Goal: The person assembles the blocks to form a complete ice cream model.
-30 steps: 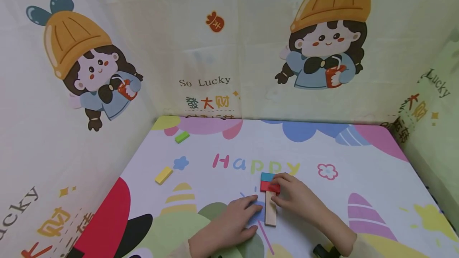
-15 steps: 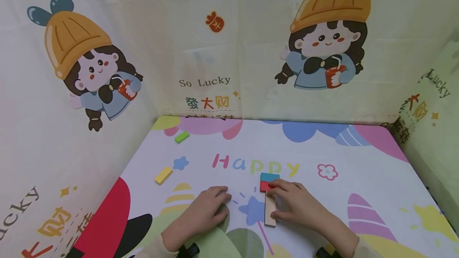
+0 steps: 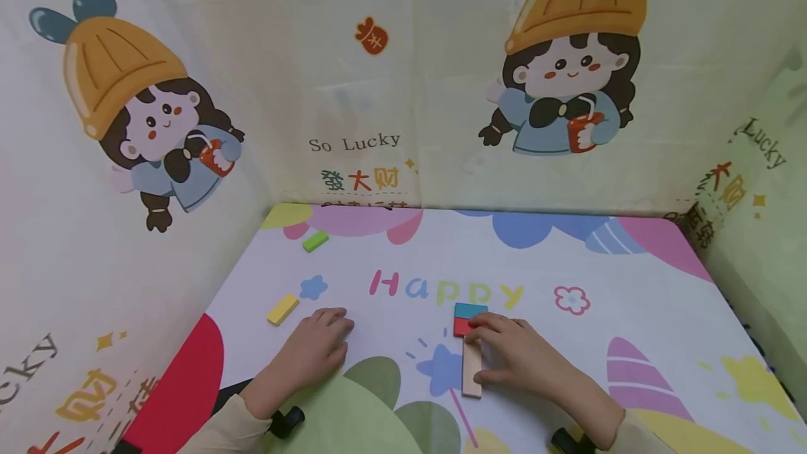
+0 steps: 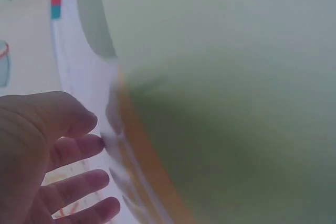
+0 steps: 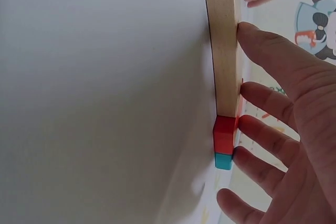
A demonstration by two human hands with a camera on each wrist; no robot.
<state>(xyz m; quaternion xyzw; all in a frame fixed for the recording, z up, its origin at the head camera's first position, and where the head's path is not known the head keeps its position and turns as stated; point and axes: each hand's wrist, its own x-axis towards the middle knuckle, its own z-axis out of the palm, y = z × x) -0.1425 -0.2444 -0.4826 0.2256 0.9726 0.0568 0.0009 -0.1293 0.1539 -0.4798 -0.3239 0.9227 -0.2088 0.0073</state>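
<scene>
A plain wooden block (image 3: 471, 364) lies lengthwise on the table, with a red block (image 3: 461, 327) set crosswise at its far end and a blue block (image 3: 469, 310) against the red one. My right hand (image 3: 522, 358) rests over these from the right. In the right wrist view, thumb and fingertips touch along the upper face of the wooden block (image 5: 226, 51) and the red block (image 5: 224, 135), fingers extended. My left hand (image 3: 310, 350) hovers over the left side, fingers loosely spread and holding nothing. Just beyond its fingers lies a yellow block (image 3: 283, 310).
Farther back on the left lies a green block (image 3: 315, 242). The printed table mat (image 3: 536, 272) reaches a cloth wall (image 3: 441, 160) behind and on both sides. Dark wrist mounts (image 3: 286, 422) sit under the wrists.
My left hand has left the wooden block's side and moved left towards the yellow block. My right hand has slid slightly nearer along the blocks, uncovering the blue one. The head view has shifted slightly.
</scene>
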